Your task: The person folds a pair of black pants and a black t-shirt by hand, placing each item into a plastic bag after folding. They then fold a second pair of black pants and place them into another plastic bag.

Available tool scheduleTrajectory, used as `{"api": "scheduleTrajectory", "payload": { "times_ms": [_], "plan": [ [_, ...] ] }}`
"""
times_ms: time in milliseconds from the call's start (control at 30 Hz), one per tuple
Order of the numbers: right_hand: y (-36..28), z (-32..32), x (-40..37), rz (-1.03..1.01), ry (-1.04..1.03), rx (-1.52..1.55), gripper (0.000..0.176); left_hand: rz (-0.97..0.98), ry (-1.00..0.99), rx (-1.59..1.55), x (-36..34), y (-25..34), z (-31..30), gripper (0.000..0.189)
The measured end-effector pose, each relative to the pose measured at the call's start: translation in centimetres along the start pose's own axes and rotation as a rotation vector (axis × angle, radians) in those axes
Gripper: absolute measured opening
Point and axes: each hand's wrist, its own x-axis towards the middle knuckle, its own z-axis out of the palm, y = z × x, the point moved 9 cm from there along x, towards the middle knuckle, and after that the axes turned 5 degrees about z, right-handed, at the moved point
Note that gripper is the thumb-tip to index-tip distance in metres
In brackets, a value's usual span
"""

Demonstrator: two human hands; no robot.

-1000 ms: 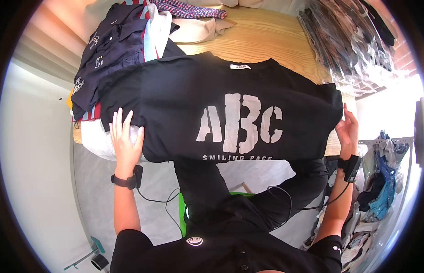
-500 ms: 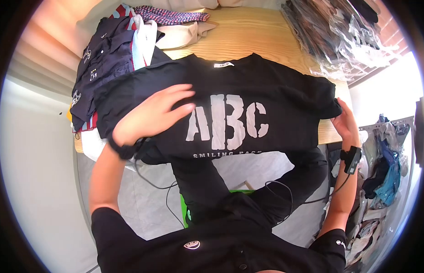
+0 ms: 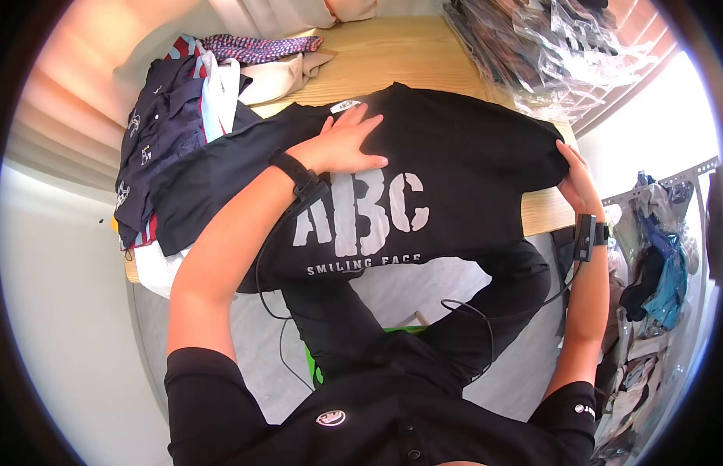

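Observation:
A black T-shirt (image 3: 470,155) lies spread front up on the wooden table, its lower edge hanging over the near side. Large pale "ABC" letters and the words "SMILING FACE" run across its chest, and a white neck label shows at the collar. My left hand (image 3: 350,144) rests flat on the upper chest just below that label, fingers spread and nothing held. At the right, my right hand (image 3: 577,179) has the sleeve's end between fingers and thumb; the thumb is partly hidden by the cloth.
Folded dark garments (image 3: 163,116) are piled at the table's left, with a patterned cloth (image 3: 260,48) and a beige one behind. Clothes in clear plastic bags (image 3: 532,54) lie at the back right. A rack with hanging garments (image 3: 660,272) stands at right. Cables trail from both wrists.
My left hand has moved right and up across the shirt, from beside the "A" to just under the collar. The shirt has shifted slightly left in view. My right hand stays at the sleeve.

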Motion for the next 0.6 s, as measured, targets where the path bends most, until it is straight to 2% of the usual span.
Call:
{"api": "scheduleTrajectory", "payload": {
  "times_ms": [33,133,300,367,433,500,533,567,600],
  "plan": [
    [0.6,0.1,0.4,0.076,-0.041,0.016,0.017,0.008,0.011,0.026,-0.1,0.2,-0.1,0.087],
    [0.3,0.0,0.8,0.116,-0.105,-0.046,0.021,0.027,0.027,0.02,0.1,0.0,-0.2,0.088],
    [-0.5,-1.5,1.2,0.132,0.001,0.016,0.031,0.051,0.04,0.015,0.1,0.2,-0.6,0.088],
    [-2.2,-3.1,1.3,-0.018,0.097,-0.185,0.035,0.067,0.038,0.018,0.2,0.3,-0.6,0.088],
    [-2.6,-4.4,1.7,-0.067,0.14,-0.237,0.038,0.058,0.048,0.019,0.0,0.2,-0.7,0.088],
    [-1.9,-4.5,2.7,-0.058,0.017,-0.308,0.039,0.051,0.038,0.016,-0.1,0.4,-0.6,0.088],
    [-1.9,-5.1,2.7,-0.092,0.121,-0.39,0.042,0.047,0.037,0.019,-0.1,0.3,-0.7,0.088],
    [-1.8,-4.8,2.7,-0.095,0.125,-0.388,0.042,0.043,0.038,0.022,-0.1,0.3,-0.7,0.088],
    [-2.2,-4.9,2.4,-0.124,0.238,-0.592,0.042,0.036,0.034,0.021,-0.2,0.5,-0.8,0.087]
  ]
}}
